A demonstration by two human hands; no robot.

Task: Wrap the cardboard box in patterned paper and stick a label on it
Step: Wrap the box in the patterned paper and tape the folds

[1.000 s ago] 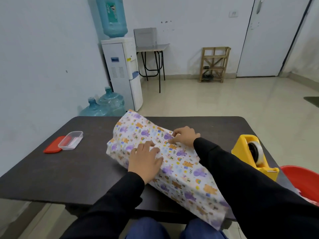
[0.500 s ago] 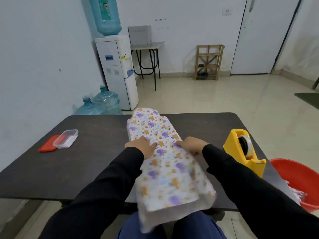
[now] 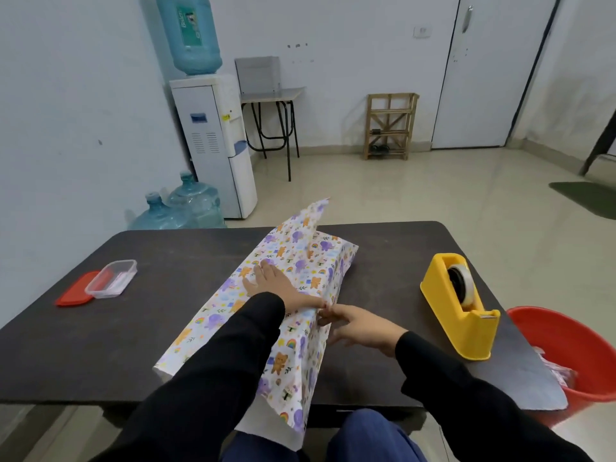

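The left hand [image 3: 273, 284], fingers flat together, pinned the flimsy, probably crease-prone white cartoon-printed paper [image 3: 301, 261] on the box while the right hand [image 3: 358, 325], fingers straight, touched its side edge, a sensible hold.

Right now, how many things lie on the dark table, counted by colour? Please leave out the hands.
Red: 1, the lid
Yellow: 1, the tape dispenser
Clear: 1, the container
Patterned: 1, the paper-wrapped box
Total: 4

Even soft light, wide-angle edge distortion
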